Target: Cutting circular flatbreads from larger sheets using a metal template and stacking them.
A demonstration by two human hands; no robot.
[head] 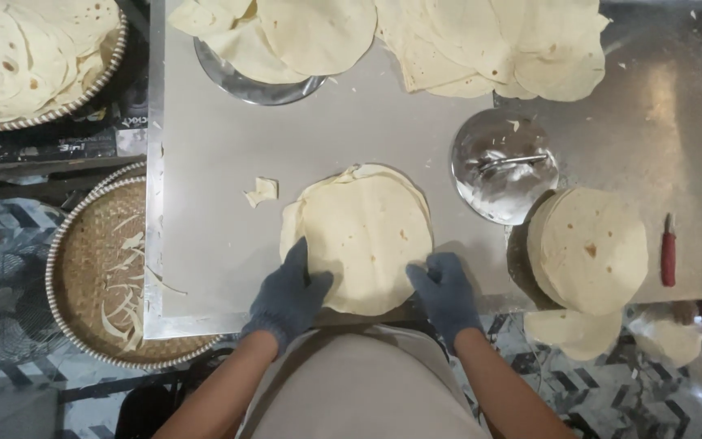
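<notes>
- My left hand [290, 294] and right hand [446, 290], gloved, lie flat and open on the uneven flatbread pile [361, 237], gripping nothing.
- 1 trimmed stack [591, 248] sits done; untrimmed sheets [497, 45] wait across the counter [221, 162].

One head camera looks straight down, close above the metal table [221, 154].

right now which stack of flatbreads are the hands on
The middle stack: left hand and right hand rest on its near edge; the other stacks lie untouched.

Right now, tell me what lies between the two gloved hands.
In the head view, the stack of round flatbreads fills the gap: the left hand and the right hand rest on its near edge.
</notes>
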